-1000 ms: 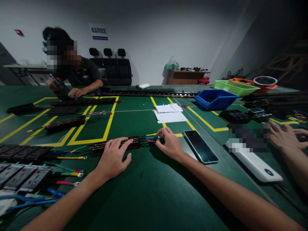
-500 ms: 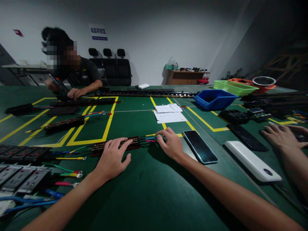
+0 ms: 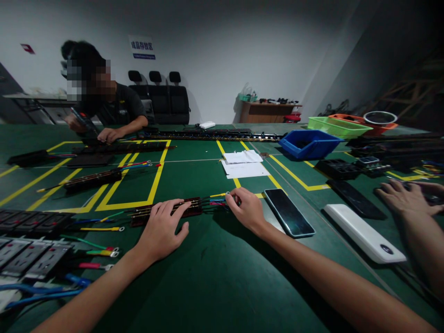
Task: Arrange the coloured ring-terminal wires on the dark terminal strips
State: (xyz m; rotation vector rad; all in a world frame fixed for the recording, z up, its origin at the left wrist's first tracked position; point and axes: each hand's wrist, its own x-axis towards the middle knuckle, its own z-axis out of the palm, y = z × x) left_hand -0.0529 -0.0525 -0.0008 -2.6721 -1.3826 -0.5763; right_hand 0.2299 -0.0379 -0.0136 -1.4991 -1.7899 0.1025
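Note:
My left hand (image 3: 166,230) lies over a dark strip (image 3: 192,206) with brass-coloured bars, its fingers stretched across the top and the thumb apart on the near side. From the strip's right end run several wires (image 3: 217,202) in yellow, blue and red. Thumb and index finger of my right hand (image 3: 247,209) are pinched together at the ends of the blue and red wires. The yellow wire's ring terminal (image 3: 227,194) shows just beyond those fingertips. Exactly which wire ends the fingers cover is hidden.
A phone (image 3: 289,213) and a white power bank (image 3: 364,233) lie to the right, near another person's hand (image 3: 398,194). Socket strips (image 3: 34,259) and blue-handled pliers (image 3: 41,293) are at left. Beyond are paper sheets (image 3: 246,169) and a blue bin (image 3: 310,144). A co-worker (image 3: 118,106) sits opposite.
My right index finger has dipped slightly, and the yellow wire's ring terminal now shows clear of it. My left hand and the strip have stayed in place.

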